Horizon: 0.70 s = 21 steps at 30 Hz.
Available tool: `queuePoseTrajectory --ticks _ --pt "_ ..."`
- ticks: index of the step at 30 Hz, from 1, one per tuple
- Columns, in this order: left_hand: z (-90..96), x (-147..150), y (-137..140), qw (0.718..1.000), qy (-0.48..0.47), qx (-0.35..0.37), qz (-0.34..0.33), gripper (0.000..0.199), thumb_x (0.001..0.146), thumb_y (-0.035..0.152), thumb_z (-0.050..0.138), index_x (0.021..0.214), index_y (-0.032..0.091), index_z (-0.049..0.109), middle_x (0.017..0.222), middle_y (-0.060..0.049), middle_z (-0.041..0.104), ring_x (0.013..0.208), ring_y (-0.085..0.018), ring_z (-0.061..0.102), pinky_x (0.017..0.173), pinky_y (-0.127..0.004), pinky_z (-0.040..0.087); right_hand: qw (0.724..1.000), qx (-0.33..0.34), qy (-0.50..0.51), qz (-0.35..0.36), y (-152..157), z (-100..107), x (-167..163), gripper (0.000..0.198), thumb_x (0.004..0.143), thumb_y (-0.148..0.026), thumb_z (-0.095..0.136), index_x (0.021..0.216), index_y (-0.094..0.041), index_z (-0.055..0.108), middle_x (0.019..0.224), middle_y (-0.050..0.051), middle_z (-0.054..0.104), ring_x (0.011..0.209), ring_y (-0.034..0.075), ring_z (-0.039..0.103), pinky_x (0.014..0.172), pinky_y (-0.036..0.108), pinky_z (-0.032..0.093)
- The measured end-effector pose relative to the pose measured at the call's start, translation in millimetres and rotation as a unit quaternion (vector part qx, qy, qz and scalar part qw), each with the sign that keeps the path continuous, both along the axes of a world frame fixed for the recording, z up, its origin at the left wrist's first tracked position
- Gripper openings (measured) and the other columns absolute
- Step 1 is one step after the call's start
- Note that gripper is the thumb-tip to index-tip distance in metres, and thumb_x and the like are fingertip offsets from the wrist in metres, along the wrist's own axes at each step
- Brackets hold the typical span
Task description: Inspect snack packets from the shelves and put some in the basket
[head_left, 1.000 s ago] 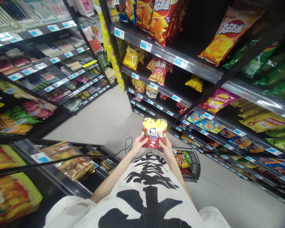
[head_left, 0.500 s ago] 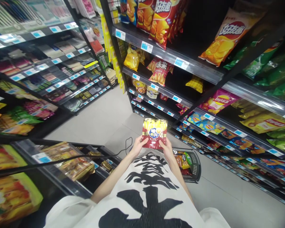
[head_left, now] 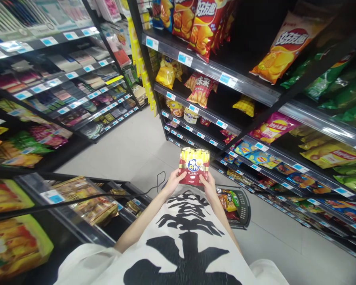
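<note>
A red and yellow snack bag (head_left: 193,165) is held out in front of my body, its printed front facing up towards me. My left hand (head_left: 174,180) grips its lower left corner, thumb lying on the front. At the lower right corner my right hand (head_left: 208,183) pinches it in the same way. The fingers behind the bag are hidden. Below and to the right of my right hand, a dark shopping basket (head_left: 244,208) stands on the floor, partly covered by my arm, with colourful snack packets (head_left: 229,200) inside.
Black shelves of chip bags (head_left: 206,25) rise ahead and to the right. On the left, a shelf unit (head_left: 77,75) carries small packaged goods. A lower shelf with boxed snacks (head_left: 84,198) stands close by my left arm. Grey floor (head_left: 130,146) runs between them.
The snack bag has shifted very slightly right and its front shows a little more sharply. Both hands keep their hold on it. The shelves and basket look the same.
</note>
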<state>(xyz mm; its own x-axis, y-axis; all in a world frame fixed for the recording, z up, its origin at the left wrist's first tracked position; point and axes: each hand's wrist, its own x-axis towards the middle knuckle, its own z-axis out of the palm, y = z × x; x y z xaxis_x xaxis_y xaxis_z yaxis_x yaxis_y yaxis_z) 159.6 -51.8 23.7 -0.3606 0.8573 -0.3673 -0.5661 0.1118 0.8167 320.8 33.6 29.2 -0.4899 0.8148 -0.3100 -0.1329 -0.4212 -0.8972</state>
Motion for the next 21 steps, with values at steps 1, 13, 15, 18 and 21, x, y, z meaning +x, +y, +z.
queuePoseTrajectory --ticks 1,13,15,18,21 --pt "-1.1 0 0 1.0 -0.005 -0.006 -0.002 0.049 0.073 0.048 0.084 0.109 0.016 0.071 0.115 -0.012 0.076 0.102 -0.029 0.072 0.092 -0.041 0.056 1.0 -0.002 -0.007 0.0 0 -2 0 0.053 0.077 -0.051 0.08 0.121 -0.024 0.066 0.122 0.005 0.073 0.108 0.026 0.07 0.096 0.041 0.058" --pt "-1.3 0 0 0.996 -0.075 -0.05 0.004 0.06 0.067 0.057 0.086 0.108 0.015 0.07 0.112 -0.015 0.076 0.102 -0.031 0.072 0.09 -0.04 0.056 0.993 -0.078 -0.001 -0.088 7 -15 1 0.053 0.075 -0.066 0.073 0.103 -0.022 0.069 0.104 0.006 0.078 0.096 0.029 0.073 0.074 0.038 0.06" --pt "-1.6 0 -2 0.994 -0.09 -0.06 -0.016 0.06 0.067 0.055 0.086 0.109 0.016 0.071 0.111 -0.014 0.077 0.103 -0.031 0.072 0.088 -0.039 0.056 0.991 -0.088 -0.015 -0.097 9 -19 2 0.05 0.068 -0.058 0.081 0.101 -0.023 0.069 0.102 0.006 0.078 0.094 0.029 0.074 0.076 0.039 0.06" --pt "-3.3 0 -6 0.985 -0.132 -0.075 -0.082 0.056 0.067 0.053 0.087 0.107 0.017 0.073 0.105 -0.014 0.078 0.097 -0.031 0.074 0.084 -0.039 0.057 0.991 -0.118 -0.017 -0.054 8 -20 5 0.049 0.064 -0.056 0.082 0.098 -0.023 0.069 0.101 0.008 0.078 0.097 0.032 0.073 0.081 0.045 0.059" --pt "-4.6 0 -11 0.977 -0.144 -0.063 -0.141 0.051 0.067 0.051 0.086 0.104 0.018 0.075 0.099 -0.014 0.079 0.085 -0.029 0.076 0.074 -0.038 0.059 0.993 -0.103 0.033 0.041 4 -12 7 0.05 0.066 -0.055 0.082 0.104 -0.025 0.069 0.109 0.009 0.076 0.109 0.033 0.069 0.089 0.047 0.057"
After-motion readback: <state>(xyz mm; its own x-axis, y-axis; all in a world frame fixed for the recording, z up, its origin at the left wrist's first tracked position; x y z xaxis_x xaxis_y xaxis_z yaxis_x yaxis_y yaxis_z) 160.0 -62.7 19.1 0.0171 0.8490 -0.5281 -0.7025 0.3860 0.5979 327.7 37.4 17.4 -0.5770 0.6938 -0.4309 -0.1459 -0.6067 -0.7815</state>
